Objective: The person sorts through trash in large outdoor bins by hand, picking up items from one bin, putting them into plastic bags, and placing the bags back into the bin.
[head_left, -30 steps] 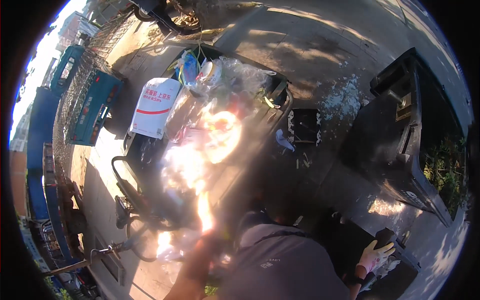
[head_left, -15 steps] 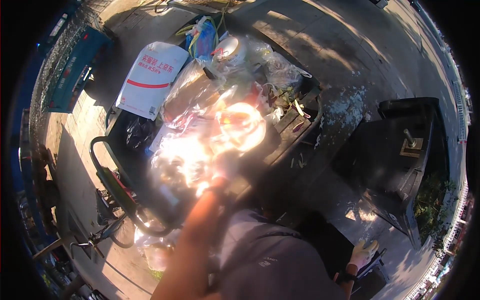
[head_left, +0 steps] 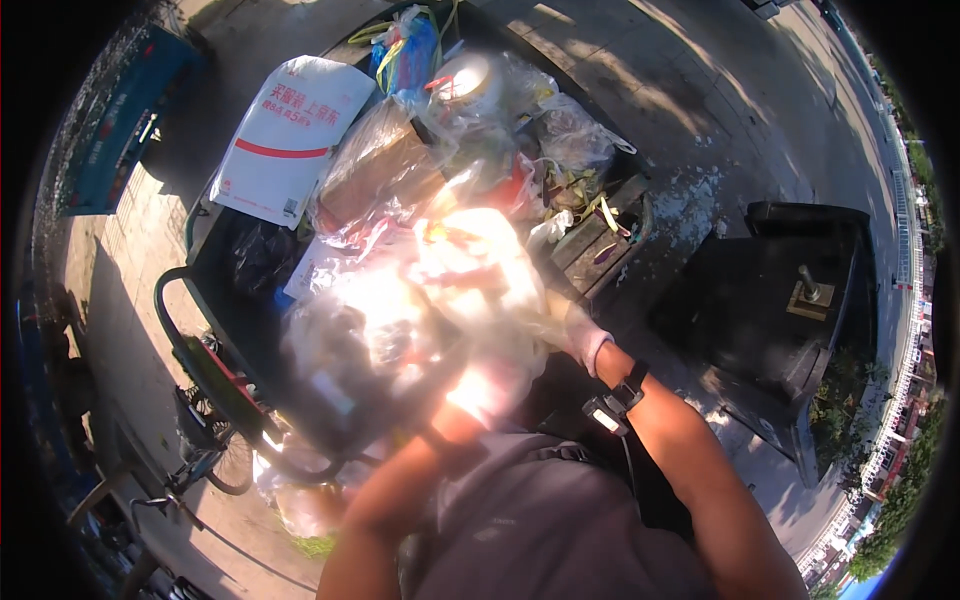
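A crinkled, translucent plastic bag (head_left: 440, 300) fills the middle of the frame, glaring white where sun strikes it, its contents blurred. It hangs over the loaded bed of a cargo tricycle (head_left: 215, 370), whose dark curved tube frame runs down the left of the frame. Piled on the bed toward the upper centre are more clear film bags, a brown cardboard-coloured bundle (head_left: 375, 175), a blue bag (head_left: 410, 50), and a flat white sack with a red stripe (head_left: 290, 140) at the upper left.

The right hand (head_left: 580, 335), in a pale glove with a dark wrist strap behind it, is closed on the bag's right edge just right of centre. The left hand (head_left: 450, 410) is washed out by glare below centre, pressed against the bag's underside; whether it grips cannot be told.

A dark, boxy wheeled bin (head_left: 770, 310) stands at the right of the frame, apart from the tricycle, with a strip of littered pavement between them. Open paving lies along the top right.
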A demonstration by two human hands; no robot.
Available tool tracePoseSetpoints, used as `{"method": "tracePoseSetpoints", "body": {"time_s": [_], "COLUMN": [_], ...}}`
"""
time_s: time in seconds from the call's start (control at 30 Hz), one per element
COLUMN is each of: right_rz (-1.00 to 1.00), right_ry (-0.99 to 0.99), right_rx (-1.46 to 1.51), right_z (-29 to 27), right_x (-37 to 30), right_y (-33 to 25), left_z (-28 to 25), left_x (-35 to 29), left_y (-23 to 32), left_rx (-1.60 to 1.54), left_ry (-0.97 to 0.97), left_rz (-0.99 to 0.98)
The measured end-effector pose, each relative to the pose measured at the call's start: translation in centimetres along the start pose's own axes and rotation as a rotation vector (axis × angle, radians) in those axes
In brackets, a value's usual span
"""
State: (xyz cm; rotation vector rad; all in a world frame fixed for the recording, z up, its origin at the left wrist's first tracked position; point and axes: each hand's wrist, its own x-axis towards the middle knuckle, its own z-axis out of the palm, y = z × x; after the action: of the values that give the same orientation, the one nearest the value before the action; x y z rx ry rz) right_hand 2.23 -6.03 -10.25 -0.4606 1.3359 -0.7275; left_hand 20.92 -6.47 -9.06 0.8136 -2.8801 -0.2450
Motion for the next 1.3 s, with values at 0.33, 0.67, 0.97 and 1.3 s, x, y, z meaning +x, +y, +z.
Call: {"method": "tracePoseSetpoints", "body": {"time_s": [0.33,0.67,0.97,1.3], "right_rz": [-0.266,-0.104,-0.390,-0.499], "right_ry": [0.221,0.259,0.385,0.505], "right_rx": [-0.057,-0.145,-0.386,-0.446], "right_z": [-8.0,-10.5,-8.2,-6.2], "right_x": [3.2,1.7,-1.3,-11.9], "right_y": [-0.2,-1.9,-4.8,-8.9], "left_z": [-1.8,8.8,0.3,-8.0], "left_x": [-0.6,0.9,-0.1,-2.7], "left_y": [-4.2,-13.7,-13.6,-10.2], "left_rx": [-0.641,-0.467,-1.547,-1.401], "left_ry": [0.343,-0.200,0.586,0.533], "left_rz": [-0.719,-0.330,-1.119,-0.942]}}
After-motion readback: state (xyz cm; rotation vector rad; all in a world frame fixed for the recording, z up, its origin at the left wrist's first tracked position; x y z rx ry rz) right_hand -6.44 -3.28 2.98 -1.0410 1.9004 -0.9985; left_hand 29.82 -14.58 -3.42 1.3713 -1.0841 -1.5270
